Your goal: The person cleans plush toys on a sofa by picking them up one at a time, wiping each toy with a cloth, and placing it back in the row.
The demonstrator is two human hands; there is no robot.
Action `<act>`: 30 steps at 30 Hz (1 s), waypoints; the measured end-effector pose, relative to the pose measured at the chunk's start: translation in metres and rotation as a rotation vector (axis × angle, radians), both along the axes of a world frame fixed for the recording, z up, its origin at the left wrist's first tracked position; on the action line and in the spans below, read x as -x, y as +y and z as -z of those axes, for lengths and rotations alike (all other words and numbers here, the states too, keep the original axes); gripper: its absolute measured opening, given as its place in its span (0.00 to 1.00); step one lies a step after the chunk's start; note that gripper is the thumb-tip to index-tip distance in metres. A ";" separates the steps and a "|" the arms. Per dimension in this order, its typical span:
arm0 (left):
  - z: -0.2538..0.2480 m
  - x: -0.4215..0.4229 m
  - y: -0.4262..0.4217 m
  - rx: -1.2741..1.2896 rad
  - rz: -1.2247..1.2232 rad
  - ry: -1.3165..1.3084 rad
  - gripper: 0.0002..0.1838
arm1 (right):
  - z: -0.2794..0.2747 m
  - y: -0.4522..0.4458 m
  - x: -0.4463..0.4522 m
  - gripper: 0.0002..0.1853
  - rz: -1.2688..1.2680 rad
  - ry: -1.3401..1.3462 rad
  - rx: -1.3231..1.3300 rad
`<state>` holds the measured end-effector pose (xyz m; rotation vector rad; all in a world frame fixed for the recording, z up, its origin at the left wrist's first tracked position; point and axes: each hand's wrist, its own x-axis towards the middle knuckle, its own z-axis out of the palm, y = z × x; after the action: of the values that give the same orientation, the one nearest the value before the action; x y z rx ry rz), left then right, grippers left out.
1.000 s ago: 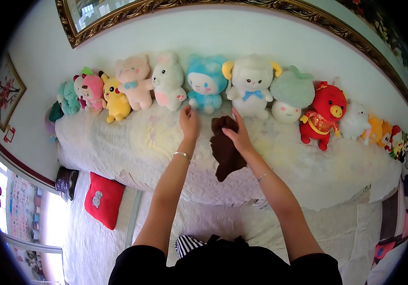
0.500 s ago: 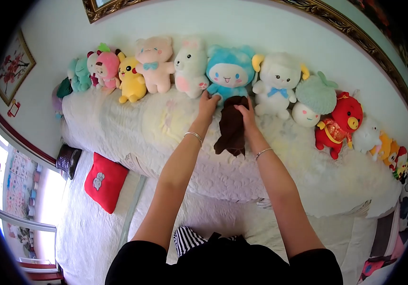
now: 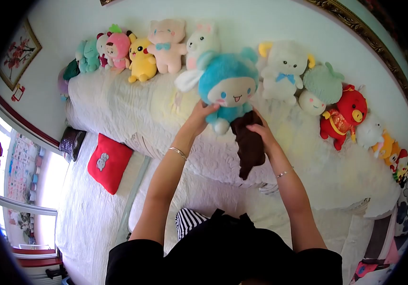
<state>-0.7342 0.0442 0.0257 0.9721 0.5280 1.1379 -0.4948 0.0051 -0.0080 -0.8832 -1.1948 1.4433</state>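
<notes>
Raised off the sofa back is a blue plush toy (image 3: 227,78) with a pale face, blue eyes and a long white ear. My left hand (image 3: 200,118) grips its lower left side, fingers partly hidden behind it. A dark brown cloth (image 3: 250,147) hangs from my right hand (image 3: 264,133), which holds it between thumb and fingers against the toy's lower right side. A white bear-like plush (image 3: 203,42) sits partly hidden behind the blue one. To the right sits a white plush with yellow horns and a blue bow (image 3: 282,71).
More plush toys line the quilted sofa back (image 3: 113,102), including a yellow one (image 3: 142,59), a pink bear (image 3: 167,45) and a red pig (image 3: 344,118). A red cushion (image 3: 110,164) lies on the seat at left, near a dark hat (image 3: 72,142). Gilt frames hang on the wall.
The blue plush has come off the sofa back toward me, now in my left hand. The brown cloth has moved slightly right and down with my right hand. The view has shifted.
</notes>
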 end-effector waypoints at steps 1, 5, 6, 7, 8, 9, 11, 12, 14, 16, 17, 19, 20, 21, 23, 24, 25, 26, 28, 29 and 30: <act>0.004 0.006 -0.010 -0.057 0.061 0.086 0.36 | 0.004 -0.010 0.001 0.42 -0.003 0.003 0.014; 0.021 0.015 -0.052 0.002 0.040 0.260 0.34 | -0.012 -0.058 0.016 0.40 -0.127 -0.100 0.008; 0.028 0.014 -0.067 0.080 -0.010 0.138 0.29 | -0.019 -0.068 0.019 0.38 -0.114 -0.179 -0.045; 0.029 0.015 -0.081 0.093 -0.014 0.142 0.29 | -0.027 -0.075 0.017 0.38 -0.120 -0.174 -0.032; 0.027 0.018 -0.094 0.171 -0.058 0.047 0.29 | -0.035 -0.079 0.013 0.34 -0.096 -0.219 -0.082; 0.025 0.019 -0.101 0.244 -0.103 -0.048 0.29 | -0.047 -0.084 0.011 0.31 -0.071 -0.264 -0.134; 0.035 0.016 -0.110 0.216 -0.190 0.009 0.29 | -0.084 -0.106 0.035 0.23 0.008 -0.172 -0.118; 0.044 0.012 -0.113 0.175 -0.268 0.062 0.28 | -0.098 -0.115 0.049 0.23 -0.034 -0.317 -0.318; 0.117 0.012 -0.103 0.197 -0.319 -0.048 0.24 | -0.100 -0.124 0.073 0.21 -0.064 -0.602 -0.649; 0.076 0.010 -0.124 0.183 -0.308 0.046 0.22 | -0.082 -0.114 0.077 0.19 0.155 -0.787 -0.785; 0.030 0.010 -0.141 0.114 -0.383 0.177 0.22 | -0.076 -0.101 0.060 0.16 0.333 -0.826 -0.625; 0.019 0.029 -0.154 0.154 -0.381 0.208 0.24 | -0.077 -0.076 0.015 0.14 0.539 -0.584 -0.418; 0.027 0.033 -0.155 0.157 -0.395 0.203 0.24 | -0.093 -0.083 0.020 0.15 0.414 -0.536 -0.420; 0.041 0.035 -0.156 0.137 -0.410 0.361 0.25 | -0.111 -0.099 0.029 0.16 0.295 -0.486 -0.413; 0.037 0.035 -0.161 0.116 -0.342 0.695 0.30 | -0.119 -0.120 0.072 0.16 0.045 -0.562 -0.668; 0.037 0.030 -0.159 -0.152 -0.403 0.724 0.32 | -0.116 -0.118 0.078 0.15 0.020 -0.644 -0.757; 0.036 0.034 -0.161 -0.149 -0.356 0.766 0.34 | -0.113 -0.109 0.081 0.15 -0.006 -0.727 -0.847; 0.035 0.038 -0.163 -0.147 -0.307 0.807 0.36 | -0.112 -0.092 0.074 0.15 0.155 -0.749 -0.781; 0.023 0.043 -0.176 -0.089 -0.347 0.788 0.34 | -0.124 -0.071 0.044 0.13 0.266 -0.697 -0.452; 0.016 0.047 -0.178 -0.107 -0.353 0.838 0.33 | -0.133 -0.077 0.045 0.13 0.139 -0.483 -0.213; 0.011 0.046 -0.174 -0.107 -0.364 0.834 0.33 | -0.145 -0.084 0.049 0.13 0.068 -0.276 0.040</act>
<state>-0.7807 -0.1301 0.0146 1.4831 1.3665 1.0477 -0.5442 -0.0789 0.1370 -1.1680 -1.3279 1.3240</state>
